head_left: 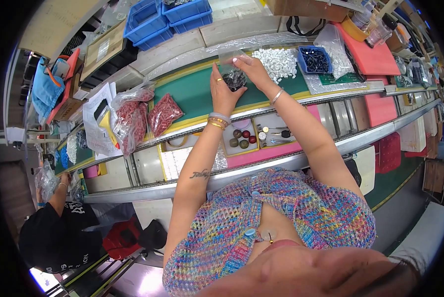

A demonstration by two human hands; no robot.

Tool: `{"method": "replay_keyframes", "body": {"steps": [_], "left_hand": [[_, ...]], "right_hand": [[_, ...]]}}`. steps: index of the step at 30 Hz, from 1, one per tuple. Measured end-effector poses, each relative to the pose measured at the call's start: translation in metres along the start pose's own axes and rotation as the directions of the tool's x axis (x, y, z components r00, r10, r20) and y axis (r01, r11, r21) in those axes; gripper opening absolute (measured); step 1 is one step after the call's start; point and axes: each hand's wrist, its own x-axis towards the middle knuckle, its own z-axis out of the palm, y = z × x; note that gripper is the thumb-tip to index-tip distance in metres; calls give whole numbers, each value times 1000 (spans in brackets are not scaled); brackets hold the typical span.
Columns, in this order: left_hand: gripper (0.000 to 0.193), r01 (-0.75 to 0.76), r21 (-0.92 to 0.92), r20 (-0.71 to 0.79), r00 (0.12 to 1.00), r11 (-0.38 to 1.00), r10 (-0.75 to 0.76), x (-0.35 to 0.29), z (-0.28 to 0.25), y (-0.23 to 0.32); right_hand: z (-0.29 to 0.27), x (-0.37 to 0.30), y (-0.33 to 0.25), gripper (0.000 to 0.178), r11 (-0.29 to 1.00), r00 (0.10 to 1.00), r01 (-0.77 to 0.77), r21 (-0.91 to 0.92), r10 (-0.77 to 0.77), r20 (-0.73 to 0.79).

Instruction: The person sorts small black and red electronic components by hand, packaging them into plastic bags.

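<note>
both hands hold a clear plastic bag of small dark parts (234,76) above the green worktop (192,91): left hand (223,94) fingers clamped on its left side, right hand (251,67) fingers pinching its top edge. a heap of white parts (279,63) lies just right.

Green conveyor belt (192,94) carries red-parts bags (163,114).

2 clear bags of red parts (147,115) left on green belt (192,91)
</note>
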Motion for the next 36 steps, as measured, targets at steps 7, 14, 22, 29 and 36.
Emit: {"method": "replay_keyframes", "body": {"steps": [7, 14, 22, 29, 36], "left_hand": [[105, -6, -16, 2, 1000, 1000, 6, 2, 0, -1], [106, -24, -18, -17, 1000, 1000, 24, 4, 1, 0], [101, -136, -61, -103, 986, 989, 129, -1, -4, 3], [16, 124, -720, -4, 983, 683, -183, -20, -9, 24], [13, 205, -718, 47, 968, 665, -246, -25, -37, 31]], "right_hand": [[-5, 14, -3, 25, 987, 982, 141, -74, -130, 137], [-10, 8, -18, 26, 979, 979, 204, -24, -204, 29], [-21, -13, -7, 30, 725, 988, 153, 671, -106, -110], [-9, -53, -11, 29, 674, 994, 63, 736, 20, -104], [-55, -85, -33, 54, 889, 977, 130, 438, -38, -212]]}}
